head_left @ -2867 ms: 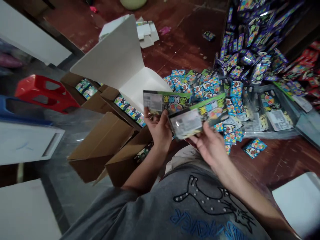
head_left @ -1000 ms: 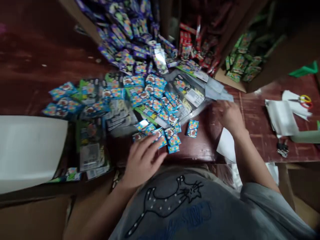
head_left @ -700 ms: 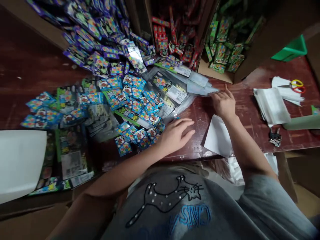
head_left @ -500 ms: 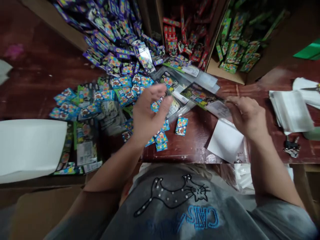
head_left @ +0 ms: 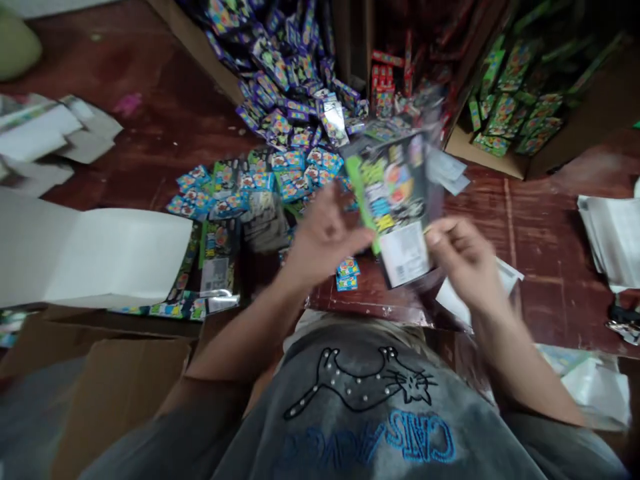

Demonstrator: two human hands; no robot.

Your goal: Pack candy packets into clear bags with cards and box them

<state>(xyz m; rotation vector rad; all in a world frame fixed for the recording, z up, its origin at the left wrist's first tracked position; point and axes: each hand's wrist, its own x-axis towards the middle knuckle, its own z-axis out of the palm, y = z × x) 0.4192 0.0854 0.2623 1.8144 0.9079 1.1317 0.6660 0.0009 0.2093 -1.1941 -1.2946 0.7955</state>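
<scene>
My right hand (head_left: pixel 463 257) pinches the right edge of a clear plastic bag with a dark, colourful printed card (head_left: pixel 395 193) and a white label at its lower end. The bag is raised above the table and slightly blurred. My left hand (head_left: pixel 327 233) is at the bag's left side, fingers apart, its thumb near the green edge; whether it touches is unclear. Small blue packets (head_left: pixel 347 273) lie on the table below, and more blue packets (head_left: pixel 197 190) lie to the left.
Boxes at the back hold purple packets (head_left: pixel 280 67), red packets (head_left: pixel 384 87) and green packets (head_left: pixel 510 100). White sheets (head_left: pixel 115 257) lie at the left, a white stack (head_left: pixel 613 233) and keys (head_left: pixel 625 327) at the right. A cardboard box (head_left: pixel 125 393) stands below the table edge.
The bag in my right hand has been lifted and turned so that its printed front faces me. My left hand has moved beside it. The view has shifted left.
</scene>
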